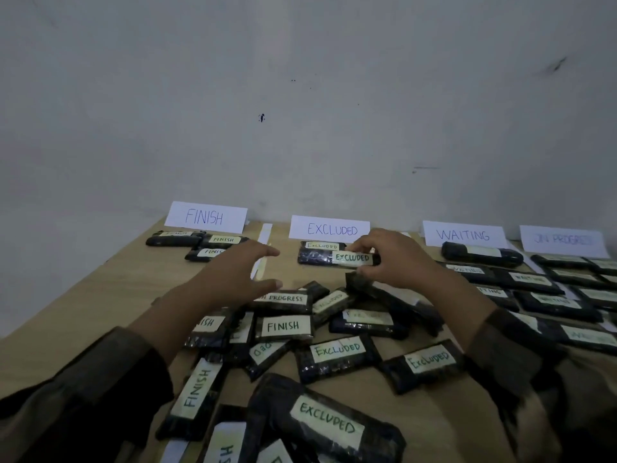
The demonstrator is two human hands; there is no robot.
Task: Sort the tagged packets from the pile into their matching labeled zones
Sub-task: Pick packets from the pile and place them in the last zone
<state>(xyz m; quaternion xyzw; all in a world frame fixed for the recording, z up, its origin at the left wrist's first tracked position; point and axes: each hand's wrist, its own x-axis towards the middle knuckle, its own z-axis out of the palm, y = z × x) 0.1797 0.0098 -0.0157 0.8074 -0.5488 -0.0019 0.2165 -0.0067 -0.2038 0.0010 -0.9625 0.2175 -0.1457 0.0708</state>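
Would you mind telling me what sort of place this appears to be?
Probably a makeshift indoor sorting station: a wooden table against a bare wall, paper zone signs such as FINISH, and a pile of tagged packets.

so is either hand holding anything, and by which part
The right hand pinches an EXCLUDED packet by its right end. The left hand is open and holds nothing.
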